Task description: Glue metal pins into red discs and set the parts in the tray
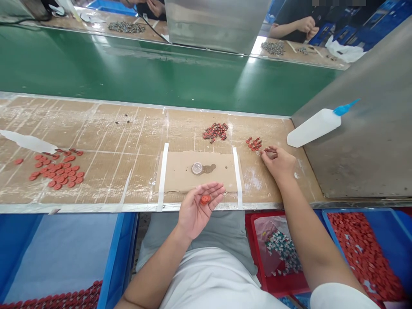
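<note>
- hands: left hand lies palm up and open, fingers lightly curled, over the near edge of the desk, with a red disc resting on its palm
- right hand sits above the desk, narrowed to a pinch, just beside a small pile of red-and-metal parts; something small and red may lie at its fingertips, but the view is too poor to be sure
- larger pile of red-and-metal parts lies further along the desk, well apart from both hands
- cardboard sheet is taped to the desk with white strips, between the two piles and the left hand; a clear round cap sits on it
- loose red discs are scattered on the desk's far left
- white squeeze bottle with a blue nozzle lies tilted against a steel panel
- below the desk, a blue bin is heaped with red discs, beside a red tray of small parts in a plastic bag
- green conveyor belt runs behind the desk, and a co-worker's hands show beyond it
</note>
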`<act>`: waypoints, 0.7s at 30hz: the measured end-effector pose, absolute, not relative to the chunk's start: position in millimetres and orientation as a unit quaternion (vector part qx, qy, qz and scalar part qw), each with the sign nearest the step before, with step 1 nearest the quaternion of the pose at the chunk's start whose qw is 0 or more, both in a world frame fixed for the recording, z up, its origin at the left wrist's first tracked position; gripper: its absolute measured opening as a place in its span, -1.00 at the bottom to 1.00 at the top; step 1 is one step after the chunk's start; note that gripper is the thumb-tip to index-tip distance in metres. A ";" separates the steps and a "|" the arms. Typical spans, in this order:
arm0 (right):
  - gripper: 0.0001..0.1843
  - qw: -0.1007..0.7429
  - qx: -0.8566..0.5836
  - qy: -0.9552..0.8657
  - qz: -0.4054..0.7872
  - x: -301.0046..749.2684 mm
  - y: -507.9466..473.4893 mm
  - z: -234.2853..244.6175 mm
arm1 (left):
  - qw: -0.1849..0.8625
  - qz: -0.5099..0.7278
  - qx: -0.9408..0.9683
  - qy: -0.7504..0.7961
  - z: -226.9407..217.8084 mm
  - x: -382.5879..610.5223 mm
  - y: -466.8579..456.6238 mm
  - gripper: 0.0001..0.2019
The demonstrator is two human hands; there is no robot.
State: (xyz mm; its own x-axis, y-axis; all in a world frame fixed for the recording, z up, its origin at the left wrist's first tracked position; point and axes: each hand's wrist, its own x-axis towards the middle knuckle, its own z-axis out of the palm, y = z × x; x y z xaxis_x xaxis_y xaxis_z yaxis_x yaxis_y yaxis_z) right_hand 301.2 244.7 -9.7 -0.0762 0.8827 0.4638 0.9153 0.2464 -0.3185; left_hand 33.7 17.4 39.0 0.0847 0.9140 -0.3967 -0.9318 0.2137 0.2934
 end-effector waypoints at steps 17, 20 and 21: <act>-0.59 0.371 -0.284 -0.855 0.225 206.7 77.0 42.8 | 0.746 0.636 -0.019 0.198 37.9 36.3 20.2 -0.56; -0.60 0.338 -0.246 -0.869 0.266 194.0 71.8 38.7 | 0.744 0.637 -0.014 0.200 37.2 36.6 19.0 -0.55; -0.62 0.329 -0.245 -0.871 0.270 191.3 71.8 37.3 | 0.744 0.638 -0.013 0.198 37.1 36.5 18.5 -0.55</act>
State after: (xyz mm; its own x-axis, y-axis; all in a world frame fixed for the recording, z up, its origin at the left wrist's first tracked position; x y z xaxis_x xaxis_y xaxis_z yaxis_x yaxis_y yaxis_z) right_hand 191.3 71.8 37.3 -0.6633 0.6039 0.4419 0.2482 0.7346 -0.6315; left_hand 36.5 18.5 37.1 0.1071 0.9443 -0.3111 -0.9547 0.1850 0.2330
